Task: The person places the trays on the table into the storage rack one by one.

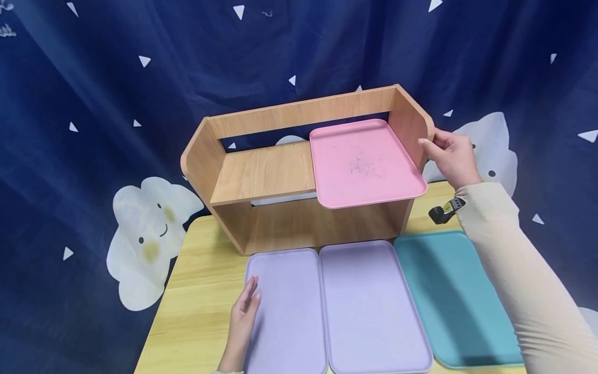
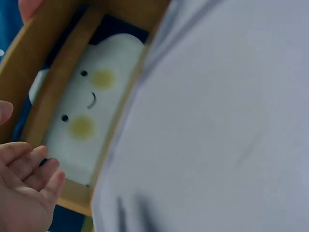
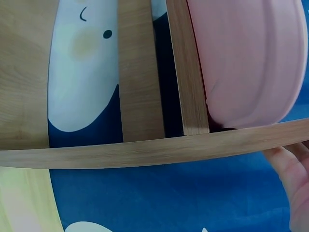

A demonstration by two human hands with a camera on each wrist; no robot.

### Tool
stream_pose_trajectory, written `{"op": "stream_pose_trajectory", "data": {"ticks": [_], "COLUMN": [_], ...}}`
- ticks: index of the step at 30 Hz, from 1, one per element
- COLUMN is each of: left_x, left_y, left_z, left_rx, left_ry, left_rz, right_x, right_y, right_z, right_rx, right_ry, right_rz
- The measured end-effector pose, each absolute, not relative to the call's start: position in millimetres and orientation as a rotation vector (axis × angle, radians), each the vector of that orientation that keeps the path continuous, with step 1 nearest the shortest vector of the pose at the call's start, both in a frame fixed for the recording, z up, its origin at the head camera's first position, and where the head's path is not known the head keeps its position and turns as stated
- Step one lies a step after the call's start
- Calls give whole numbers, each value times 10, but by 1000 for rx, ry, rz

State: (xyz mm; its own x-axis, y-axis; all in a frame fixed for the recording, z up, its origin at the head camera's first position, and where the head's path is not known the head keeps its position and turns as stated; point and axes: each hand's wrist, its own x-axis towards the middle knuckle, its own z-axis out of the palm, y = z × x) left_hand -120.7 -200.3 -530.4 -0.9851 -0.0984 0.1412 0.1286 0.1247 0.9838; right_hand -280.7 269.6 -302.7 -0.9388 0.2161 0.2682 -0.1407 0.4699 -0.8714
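Observation:
A wooden desktop shelf (image 1: 268,169) stands at the back of the table, with a pink tray (image 1: 364,161) lying on the right part of its upper board. The tray's front edge overhangs the board. At the shelf's right side panel, my right hand (image 1: 453,156) pinches the front edge near the top, thumb in front and fingers on the outer face. In the right wrist view, part of that hand (image 3: 292,174) is hidden by the panel. My left hand (image 1: 243,317) hovers over the edge of the left lavender tray (image 1: 287,311), fingers relaxed and holding nothing.
A second lavender tray (image 1: 374,306) and a teal tray (image 1: 458,296) lie side by side to the right on the wooden table (image 1: 191,301). A dark blue curtain (image 1: 261,57) with white clouds hangs behind. A small black device (image 1: 446,210) is on the right wrist.

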Motion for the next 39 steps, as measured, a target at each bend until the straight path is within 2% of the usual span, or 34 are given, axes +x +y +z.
{"op": "stream_pose_trajectory", "data": {"ticks": [14,29,39], "left_x": [-1152,-1134,-1133], "left_y": [-2378,-2505,-2565], "left_z": [-5583,-5704,-5826], "left_rx": [185,328,425], "left_ry": [-2348,-2298,-2397], "left_rz": [-1918,-1951,-1786], "right_x": [-2802,-2822,-2827], "right_y": [2695,2691,2707], "right_z": [-3060,-3060,-3070], "right_rx": [-65,-56,-38], "right_ry": [-2395,-2388,-2379], "right_rz": [1435,1450,1447]}}
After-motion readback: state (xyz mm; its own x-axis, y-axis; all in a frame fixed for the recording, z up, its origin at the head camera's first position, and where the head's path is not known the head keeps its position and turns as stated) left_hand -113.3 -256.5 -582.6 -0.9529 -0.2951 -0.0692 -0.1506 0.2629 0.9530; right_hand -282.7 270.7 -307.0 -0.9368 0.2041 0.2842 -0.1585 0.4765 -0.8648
